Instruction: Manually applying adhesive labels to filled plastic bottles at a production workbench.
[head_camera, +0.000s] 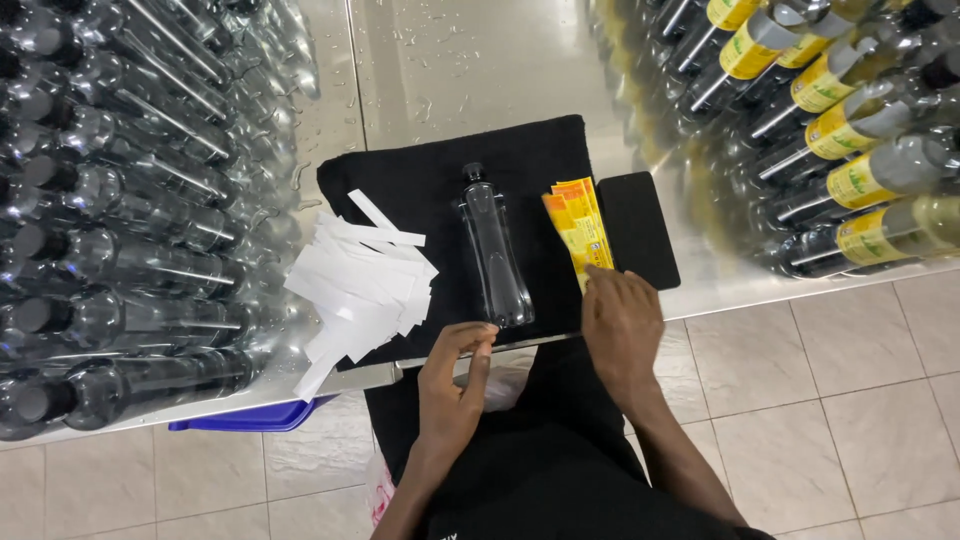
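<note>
The right hand (622, 325) is laid palm-down at the near edge of the table, its fingers loosely spread and its fingertips (600, 283) resting on the lower end of the stack of yellow-and-orange labels (578, 232); nothing is gripped, the stack is only touched. The left hand (455, 380) is curled at the table edge with its fingertips just below the base of the clear bottle (493, 250); whether something thin is pinched between thumb and forefinger cannot be told. The bottle is laid on its side on the black cloth (420, 180), cap pointing away from the person, base nearest the left hand, with the labels just beside it on the right. A single label is best lifted by sliding only the top sheet off with a fingertip, so that the stack beneath is not fanned or dragged. The bottle would be better steadied at its base, since it is round and likely to roll on the cloth. A label would be best squared to the bottle's straight middle section before being pressed down. To the left of the bottle a heap of white paper strips (360, 285) is spread on the cloth; a dark flat pad (637, 228) is seen beyond the labels. Rows of unlabelled bottles (120, 230) are stacked at the left, and labelled bottles (850, 130) at the right.
</note>
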